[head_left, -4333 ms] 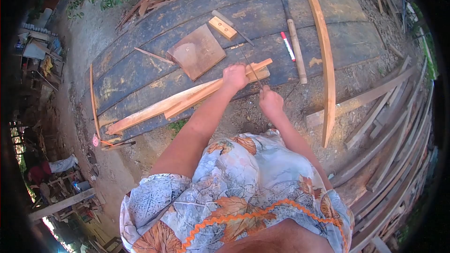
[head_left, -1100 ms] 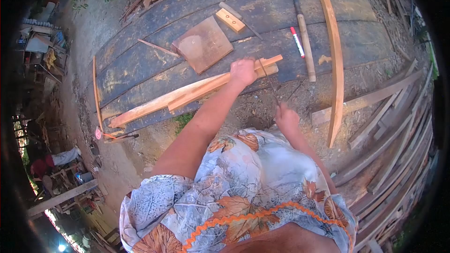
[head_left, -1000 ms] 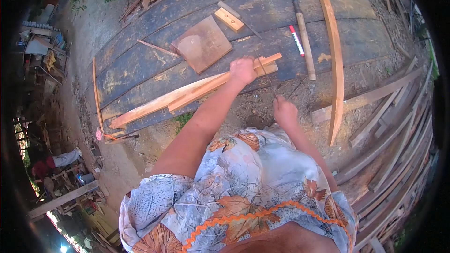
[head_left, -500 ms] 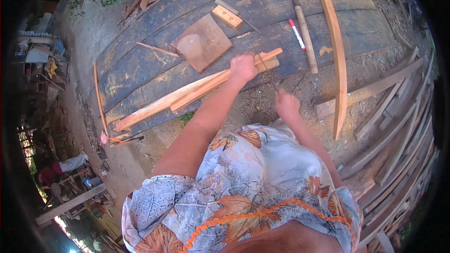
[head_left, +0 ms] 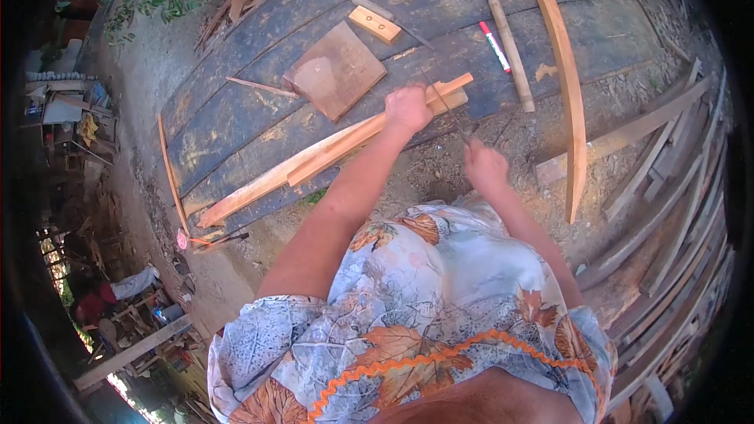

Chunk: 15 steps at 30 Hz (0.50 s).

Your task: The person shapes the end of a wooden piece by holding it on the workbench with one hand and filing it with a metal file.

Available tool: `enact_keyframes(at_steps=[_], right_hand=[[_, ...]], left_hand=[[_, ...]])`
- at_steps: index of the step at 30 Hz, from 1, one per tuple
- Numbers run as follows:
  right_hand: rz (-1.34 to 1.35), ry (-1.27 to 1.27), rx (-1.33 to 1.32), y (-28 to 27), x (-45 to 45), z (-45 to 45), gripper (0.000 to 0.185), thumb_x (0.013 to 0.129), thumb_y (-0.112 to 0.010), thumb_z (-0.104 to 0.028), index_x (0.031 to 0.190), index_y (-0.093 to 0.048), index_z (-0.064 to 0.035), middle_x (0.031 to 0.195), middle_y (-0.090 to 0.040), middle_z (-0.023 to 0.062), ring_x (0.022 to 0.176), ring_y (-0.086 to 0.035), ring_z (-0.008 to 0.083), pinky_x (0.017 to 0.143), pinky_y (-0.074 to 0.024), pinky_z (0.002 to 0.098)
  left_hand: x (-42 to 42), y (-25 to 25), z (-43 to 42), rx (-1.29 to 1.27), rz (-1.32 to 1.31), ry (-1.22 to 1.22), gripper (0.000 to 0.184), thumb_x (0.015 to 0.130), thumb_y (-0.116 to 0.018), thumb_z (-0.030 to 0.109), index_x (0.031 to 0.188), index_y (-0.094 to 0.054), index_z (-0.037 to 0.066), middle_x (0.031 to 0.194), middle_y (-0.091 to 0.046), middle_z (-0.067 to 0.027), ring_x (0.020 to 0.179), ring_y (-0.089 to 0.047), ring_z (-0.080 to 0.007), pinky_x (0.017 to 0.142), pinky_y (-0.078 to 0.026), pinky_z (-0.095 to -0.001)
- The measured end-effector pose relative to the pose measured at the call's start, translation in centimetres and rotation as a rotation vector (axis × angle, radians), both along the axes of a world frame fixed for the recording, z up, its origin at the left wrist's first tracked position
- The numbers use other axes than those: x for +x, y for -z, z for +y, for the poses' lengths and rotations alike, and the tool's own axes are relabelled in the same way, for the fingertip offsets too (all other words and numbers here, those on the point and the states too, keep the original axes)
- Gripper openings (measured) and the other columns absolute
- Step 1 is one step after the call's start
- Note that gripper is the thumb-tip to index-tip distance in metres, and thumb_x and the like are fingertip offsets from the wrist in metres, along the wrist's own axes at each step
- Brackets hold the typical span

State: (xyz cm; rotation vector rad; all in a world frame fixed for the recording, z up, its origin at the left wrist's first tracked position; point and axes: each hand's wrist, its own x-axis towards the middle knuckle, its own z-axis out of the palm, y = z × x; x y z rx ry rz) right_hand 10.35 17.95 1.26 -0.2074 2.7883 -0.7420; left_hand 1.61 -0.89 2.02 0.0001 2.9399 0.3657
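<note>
The left hand [head_left: 408,108] is over two light wood pieces, with its fingers closed around the narrow strip [head_left: 338,155] and pressing it. This strip lies along the long pale piece [head_left: 255,192], on the near edge of the dark plank surface [head_left: 259,129]. Their right ends come out past the hand. The right hand [head_left: 487,169] is lower and to the right, off the near edge; its fingers are closed on the near end of a thin-bladed tool [head_left: 448,110]. The blade goes across the strip, just to the right of the left hand. I cannot tell whether its edge has teeth.

Beyond the left hand lies a square brown board [head_left: 335,72]. Farther is a small wood block [head_left: 375,25] with two round marks, and just beside it a tool with a grey handle [head_left: 373,8]. A thin stick [head_left: 263,86] is to the left of the board. On the right side are a red-capped marker [head_left: 495,47], a long wooden handle [head_left: 510,55] with a dark blade, and a long beam [head_left: 567,86] which passes over the near edge. Old timbers [head_left: 675,196] lie at the right.
</note>
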Motion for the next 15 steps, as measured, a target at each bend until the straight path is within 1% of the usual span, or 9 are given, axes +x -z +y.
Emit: enact_keyframes(at_steps=[2, 5, 9, 11, 15], right_hand=[[0.080, -0.014, -0.055, 0.1, -2.9, -2.1, 0.021, 0.087, -0.047, -0.022, 0.093, -0.056, -0.0043, 0.069, -0.063, 0.0233, 0.066, -0.063, 0.0408, 0.063, -0.0493, 0.0513], [0.115, 0.008, -0.056, 1.0, -4.5, -3.8, 0.021, 0.088, -0.046, -0.022, 0.092, -0.057, -0.0042, 0.069, -0.063, 0.0232, 0.066, -0.063, 0.0403, 0.062, -0.0496, 0.0507], [0.062, 0.003, -0.026, -0.3, -0.5, -1.2, 0.022, 0.088, -0.046, -0.022, 0.092, -0.057, -0.0037, 0.068, -0.062, 0.0233, 0.066, -0.063, 0.0402, 0.063, -0.0496, 0.0511], [-0.013, 0.004, 0.022, -0.3, 1.7, 0.7, 0.022, 0.088, -0.046, -0.021, 0.092, -0.057, -0.0029, 0.068, -0.062, 0.0234, 0.066, -0.063, 0.0406, 0.063, -0.0494, 0.0513], [0.036, 0.017, -0.040, 0.0, 0.5, 0.1, 0.022, 0.089, -0.046, -0.021, 0.091, -0.057, -0.0023, 0.067, -0.062, 0.0232, 0.065, -0.063, 0.0409, 0.062, -0.0491, 0.0518]], left_hand=[[-0.1, -0.2, 0.1, 0.003, -0.010, 0.004, 0.038, 0.070, -0.066, 0.026, 0.101, -0.060, 0.005, 0.103, -0.063, -0.0165, 0.095, -0.062, -0.0328, 0.084, -0.049, -0.0422], [0.0, -0.2, 0.1, 0.000, -0.010, 0.000, 0.038, 0.070, -0.066, 0.026, 0.101, -0.060, 0.005, 0.103, -0.063, -0.0164, 0.095, -0.062, -0.0328, 0.084, -0.048, -0.0422], [-0.2, -0.1, -0.1, 0.015, -0.006, -0.016, 0.038, 0.070, -0.066, 0.026, 0.101, -0.059, 0.005, 0.103, -0.063, -0.0163, 0.095, -0.062, -0.0331, 0.084, -0.048, -0.0423], [-0.3, -0.2, -0.1, 0.007, -0.006, -0.012, 0.038, 0.070, -0.066, 0.026, 0.101, -0.059, 0.005, 0.104, -0.063, -0.0163, 0.096, -0.061, -0.0333, 0.084, -0.048, -0.0423], [-0.2, -0.4, 0.0, -0.001, -0.027, 0.003, 0.040, 0.070, -0.068, 0.026, 0.103, -0.059, 0.005, 0.106, -0.063, -0.0161, 0.098, -0.061, -0.0334, 0.085, -0.048, -0.0420]])
